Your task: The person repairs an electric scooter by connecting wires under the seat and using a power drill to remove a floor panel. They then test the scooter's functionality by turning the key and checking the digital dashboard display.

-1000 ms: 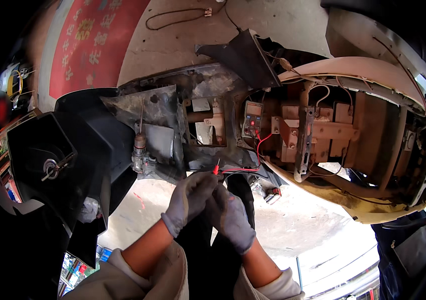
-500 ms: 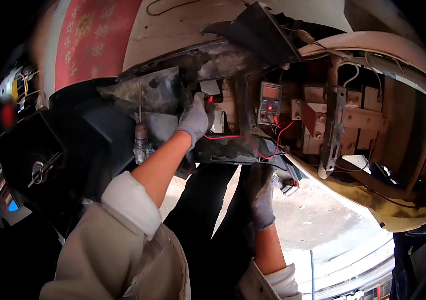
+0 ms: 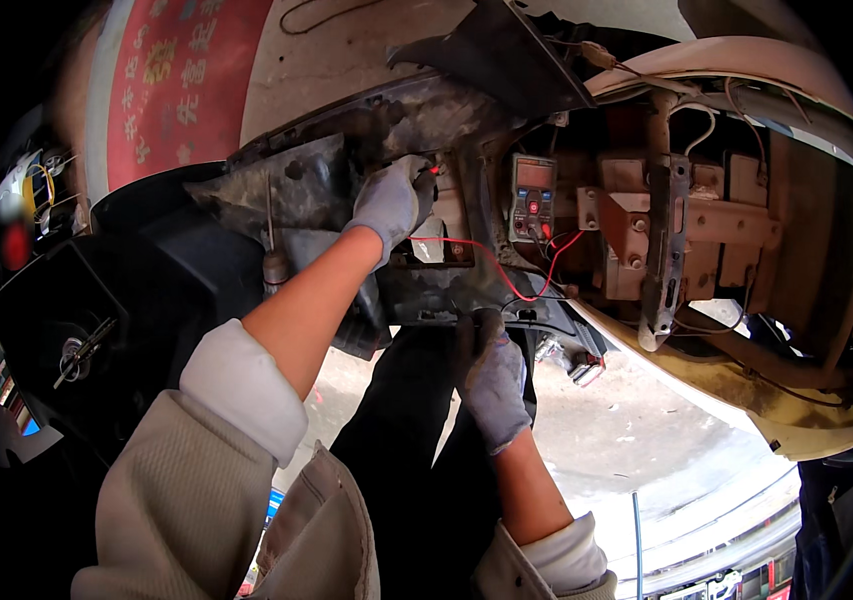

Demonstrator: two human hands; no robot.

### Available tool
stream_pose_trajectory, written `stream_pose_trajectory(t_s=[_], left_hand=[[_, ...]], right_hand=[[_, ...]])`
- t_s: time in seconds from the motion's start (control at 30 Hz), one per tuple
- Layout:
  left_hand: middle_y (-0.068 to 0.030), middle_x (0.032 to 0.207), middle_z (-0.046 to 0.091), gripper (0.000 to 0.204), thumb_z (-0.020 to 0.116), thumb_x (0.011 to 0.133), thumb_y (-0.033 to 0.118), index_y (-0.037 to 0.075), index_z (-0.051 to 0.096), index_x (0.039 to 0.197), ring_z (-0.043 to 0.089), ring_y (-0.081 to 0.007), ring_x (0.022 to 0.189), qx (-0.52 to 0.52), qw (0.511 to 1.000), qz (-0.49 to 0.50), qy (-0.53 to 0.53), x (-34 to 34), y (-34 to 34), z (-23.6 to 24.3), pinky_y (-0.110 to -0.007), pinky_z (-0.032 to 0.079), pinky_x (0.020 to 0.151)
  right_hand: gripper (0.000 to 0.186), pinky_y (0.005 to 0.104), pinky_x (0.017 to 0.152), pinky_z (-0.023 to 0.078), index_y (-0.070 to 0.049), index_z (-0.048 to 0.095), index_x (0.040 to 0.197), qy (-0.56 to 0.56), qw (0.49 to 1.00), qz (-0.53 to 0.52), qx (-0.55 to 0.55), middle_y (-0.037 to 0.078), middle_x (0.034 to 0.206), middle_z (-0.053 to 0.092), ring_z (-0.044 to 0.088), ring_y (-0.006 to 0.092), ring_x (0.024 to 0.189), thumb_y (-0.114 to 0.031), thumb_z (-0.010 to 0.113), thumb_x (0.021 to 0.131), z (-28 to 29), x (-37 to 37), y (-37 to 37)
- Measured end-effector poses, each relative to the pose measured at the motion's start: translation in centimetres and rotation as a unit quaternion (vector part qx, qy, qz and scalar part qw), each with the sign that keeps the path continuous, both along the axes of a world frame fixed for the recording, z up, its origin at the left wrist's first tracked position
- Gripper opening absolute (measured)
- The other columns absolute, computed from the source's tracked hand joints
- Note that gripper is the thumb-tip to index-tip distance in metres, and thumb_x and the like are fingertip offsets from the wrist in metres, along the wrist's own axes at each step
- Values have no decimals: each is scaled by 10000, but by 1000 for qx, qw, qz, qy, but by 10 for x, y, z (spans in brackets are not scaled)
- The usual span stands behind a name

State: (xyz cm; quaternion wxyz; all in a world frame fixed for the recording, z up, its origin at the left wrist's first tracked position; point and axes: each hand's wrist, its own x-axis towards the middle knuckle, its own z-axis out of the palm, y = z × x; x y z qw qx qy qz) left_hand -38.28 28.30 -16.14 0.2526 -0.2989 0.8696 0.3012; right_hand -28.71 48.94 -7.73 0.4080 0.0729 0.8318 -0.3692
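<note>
My left hand point(image 3: 389, 207), in a grey work glove, is closed on a red test probe point(image 3: 434, 170) over an opening in the dark panel. A red lead point(image 3: 458, 240) runs from that hand to a multimeter point(image 3: 532, 197), which leans upright beside the opening with its screen facing me. Lower down, my gloved right hand point(image 3: 496, 388) is closed by the near edge of the dark panel point(image 3: 426, 300). Its fingertips are in shadow, and what they hold cannot be made out. A thin black lead passes close to them.
A screwdriver point(image 3: 273, 268) stands by the left forearm. At right are a rusty bracket point(image 3: 636, 230) and a metal bar point(image 3: 664, 250) inside the vehicle body. A loose dark cover point(image 3: 506, 60) rises behind. Keys point(image 3: 81, 355) hang at the left. A red-and-black item point(image 3: 586, 372) lies below the panel.
My right hand has moved left along the panel's near edge. The left hand, with the red probe, has shifted slightly up and right. The whole view has shifted a little.
</note>
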Motion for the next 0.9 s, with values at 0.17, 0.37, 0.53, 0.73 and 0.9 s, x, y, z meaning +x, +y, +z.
stream_pose_trajectory(t_s=[0.17,0.37,0.53,0.73,0.9], left_hand=[[-207,1048,669,334,574,885,310,74,626,1115,632,-383,981,-13,1000,-16,-20,6,-6,0,-441,492,851],[-190,1020,682,326,595,886,269,63,637,1136,654,-339,961,-22,1000,-6,-5,8,-6,-2,-383,498,846],[-198,1069,670,361,585,875,297,67,629,1149,636,-370,1001,15,1000,2,14,1,-6,-1,-398,497,870],[-181,1019,687,307,602,883,253,85,652,1136,663,-321,956,-15,1000,-20,-8,-5,-5,12,-361,500,843],[-182,1024,684,312,601,881,253,98,646,1149,654,-336,973,4,1000,-21,-21,-5,-6,13,-370,499,851]], right_hand=[[220,517,633,492,-56,563,1045,2,999,-40,-1,230,829,665,642,424,769,-250,516,952,4,-10,-10],[251,513,644,492,-46,559,1091,42,998,-51,-3,231,851,672,643,433,795,-250,509,953,-20,-1,-17],[250,490,656,492,-25,587,1058,0,996,-92,-12,249,845,663,642,428,849,-236,505,953,-48,6,-20],[221,475,641,499,-22,613,959,-44,991,-121,17,237,794,662,658,415,800,-237,569,928,-55,-10,-29],[239,468,634,508,-22,628,968,48,995,-75,45,229,769,660,654,416,778,-249,571,921,-79,0,-30]])
